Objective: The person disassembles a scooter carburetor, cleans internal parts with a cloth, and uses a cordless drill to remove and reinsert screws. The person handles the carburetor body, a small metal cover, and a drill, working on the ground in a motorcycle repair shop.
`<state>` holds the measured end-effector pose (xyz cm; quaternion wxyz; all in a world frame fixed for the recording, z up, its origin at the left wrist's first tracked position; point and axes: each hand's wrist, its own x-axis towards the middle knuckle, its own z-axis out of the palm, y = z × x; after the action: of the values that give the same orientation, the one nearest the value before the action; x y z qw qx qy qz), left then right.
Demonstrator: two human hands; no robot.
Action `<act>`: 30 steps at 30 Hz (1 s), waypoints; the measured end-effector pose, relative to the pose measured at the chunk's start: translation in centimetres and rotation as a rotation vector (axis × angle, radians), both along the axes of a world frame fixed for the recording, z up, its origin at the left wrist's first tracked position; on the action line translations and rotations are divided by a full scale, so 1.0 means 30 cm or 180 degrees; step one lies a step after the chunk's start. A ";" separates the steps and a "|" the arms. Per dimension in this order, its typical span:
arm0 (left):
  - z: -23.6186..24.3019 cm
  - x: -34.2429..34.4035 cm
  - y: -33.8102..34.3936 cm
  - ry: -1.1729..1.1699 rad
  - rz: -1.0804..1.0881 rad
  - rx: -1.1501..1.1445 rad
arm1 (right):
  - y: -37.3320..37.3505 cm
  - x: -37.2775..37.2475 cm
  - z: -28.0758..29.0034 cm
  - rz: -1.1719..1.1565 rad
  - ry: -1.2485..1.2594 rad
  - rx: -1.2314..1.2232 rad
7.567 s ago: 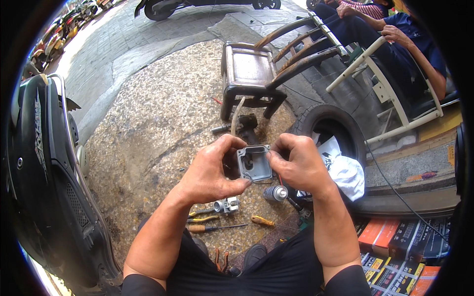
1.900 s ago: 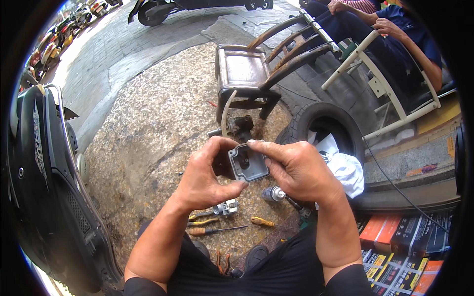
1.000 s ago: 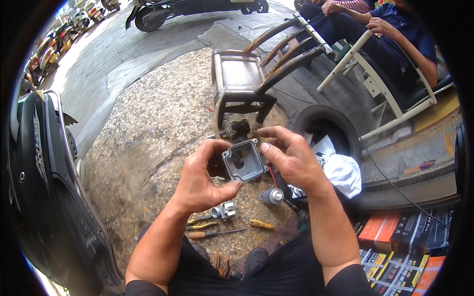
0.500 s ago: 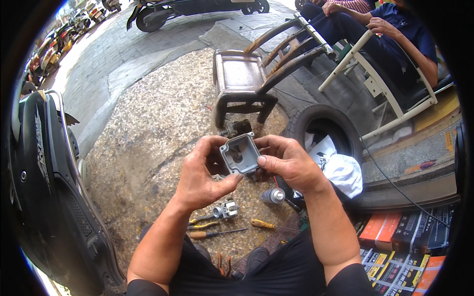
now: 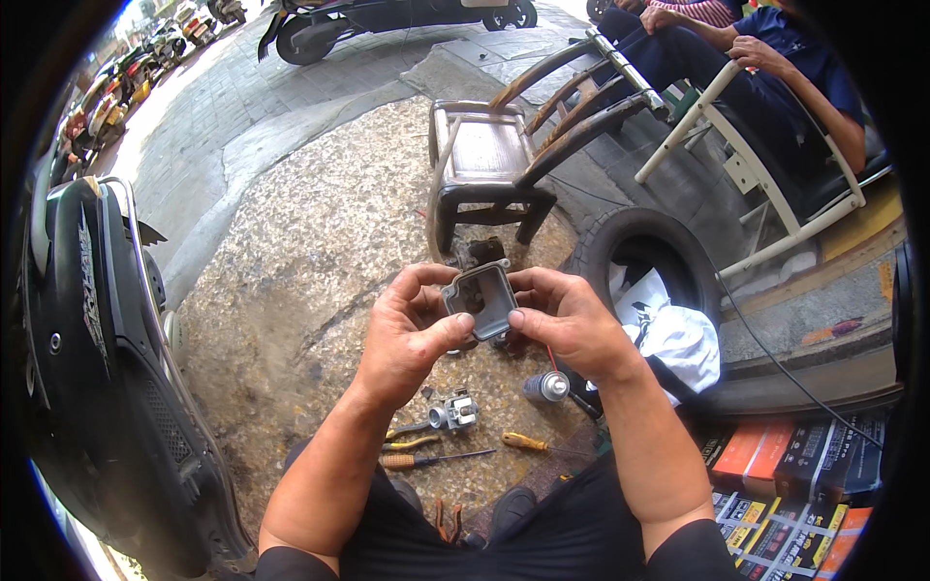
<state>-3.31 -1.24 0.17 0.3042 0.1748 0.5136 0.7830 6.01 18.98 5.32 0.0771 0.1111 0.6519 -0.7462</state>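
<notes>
- Left hand (image 5: pixel 412 334), as I see it over the head camera, is partly curled: its thumb presses the lower left edge of a small grey metal cup (image 5: pixel 495 302), its fingers bent around that side.
- Right hand (image 5: pixel 573 321) mirrors it for me, half closed, thumb on the cup's right edge and fingers wrapped along that side; I cannot see all the fingertips.
- Between both hands the cup sits off the floor (image 5: pixel 281 242), its hollow side tilted toward my view.
- Just beyond the cup I make out a dark metal part (image 5: pixel 477 252), partly hidden, near the legs of a dark wooden chair (image 5: pixel 484 145).
- Below the hands, on the speckled floor, I have a silvery metal fitting (image 5: pixel 455 412) near yellow-handled pliers (image 5: pixel 412 443).
- Beside the pliers lies a screwdriver with an orange handle (image 5: pixel 399 462); to its right, a second screwdriver with a yellow handle (image 5: pixel 525 442).
- Under my right forearm's inner side stands a spray can (image 5: pixel 548 387), a thin red tube near its top.
- Farther right I see a black tyre (image 5: pixel 596 237) with a crumpled white bag (image 5: pixel 683 339) against it.
- Strapped boxes (image 5: pixel 775 465) fill the lower right; a black scooter (image 5: pixel 107 368) stands at far left.
</notes>
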 end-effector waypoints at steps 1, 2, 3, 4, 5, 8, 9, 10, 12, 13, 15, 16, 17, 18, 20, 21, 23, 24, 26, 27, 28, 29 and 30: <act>0.003 -0.007 -0.004 -0.0114 -0.0058 0.0021 | -0.001 0.000 -0.001 -0.0001 0.0003 -0.0052; 0.005 -0.011 -0.006 -0.0234 -0.0115 0.0043 | -0.002 0.000 -0.003 -0.0007 -0.0006 -0.0090; 0.006 -0.011 -0.006 -0.0295 -0.0080 0.0029 | -0.004 0.000 -0.005 -0.0013 -0.0015 -0.0126; 0.007 -0.010 -0.007 -0.0301 -0.0006 0.0005 | -0.005 0.000 -0.008 -0.0002 -0.0009 -0.0081; 0.008 -0.006 -0.004 -0.0305 0.0066 -0.0020 | -0.006 -0.003 -0.011 0.0007 -0.0003 -0.0036; 0.011 0.001 -0.001 -0.0274 0.0137 -0.0055 | -0.005 -0.004 -0.016 0.0003 -0.0008 0.0035; 0.011 0.003 -0.002 -0.0243 0.0136 -0.0009 | -0.005 -0.004 -0.017 -0.0003 0.0005 0.0054; 0.011 0.003 -0.001 -0.0269 0.0149 -0.0049 | -0.005 -0.004 -0.018 -0.0003 0.0001 0.0035; 0.010 0.002 0.001 -0.0293 0.0168 0.0004 | -0.006 -0.005 -0.019 -0.0008 0.0035 0.0009; 0.009 0.002 0.001 -0.0256 0.0181 -0.0022 | -0.006 -0.005 -0.018 -0.0021 0.0023 0.0024; 0.005 0.002 0.002 -0.0193 0.0211 -0.0017 | -0.008 -0.005 -0.017 -0.0025 0.0009 0.0049; 0.003 0.002 0.001 -0.0172 0.0224 -0.0044 | -0.011 -0.006 -0.017 -0.0061 0.0014 0.0116; 0.002 0.003 0.001 -0.0151 0.0238 -0.0070 | -0.015 -0.007 -0.017 -0.0078 0.0036 0.0180; 0.000 0.003 0.000 -0.0131 0.0250 -0.0096 | -0.019 -0.007 -0.016 -0.0108 0.0050 0.0260; -0.002 0.008 0.002 0.0150 0.0337 -0.0357 | -0.042 -0.009 -0.021 -0.0200 0.0043 0.0478; -0.002 0.011 0.004 0.0291 0.0375 -0.0489 | -0.055 -0.010 -0.024 -0.0266 -0.0019 0.0609; -0.004 0.018 0.011 0.0351 0.0372 -0.0481 | -0.074 -0.006 -0.026 -0.0209 0.0197 0.0699; -0.004 0.021 0.014 0.0379 0.0373 -0.0476 | -0.081 -0.006 -0.027 -0.0184 0.0277 0.0754; -0.003 0.026 0.017 0.0398 0.0353 -0.0458 | -0.087 -0.009 -0.027 -0.0196 0.0202 0.0703; -0.003 0.028 0.018 0.0408 0.0348 -0.0448 | -0.087 -0.011 -0.027 -0.0193 0.0156 0.0732; -0.002 0.028 0.017 0.0388 0.0321 -0.0467 | -0.087 -0.012 -0.026 -0.0190 0.0111 0.0761; -0.001 0.029 0.016 0.0368 0.0293 -0.0487 | -0.088 -0.013 -0.027 -0.0197 0.0145 0.0768; -0.001 0.030 0.016 0.0347 0.0265 -0.0507 | -0.090 -0.015 -0.028 -0.0205 0.0177 0.0775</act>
<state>-2.40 -0.77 0.15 0.2560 0.1709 0.5968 0.7410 5.56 16.29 4.49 0.0209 0.1197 0.7356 -0.6665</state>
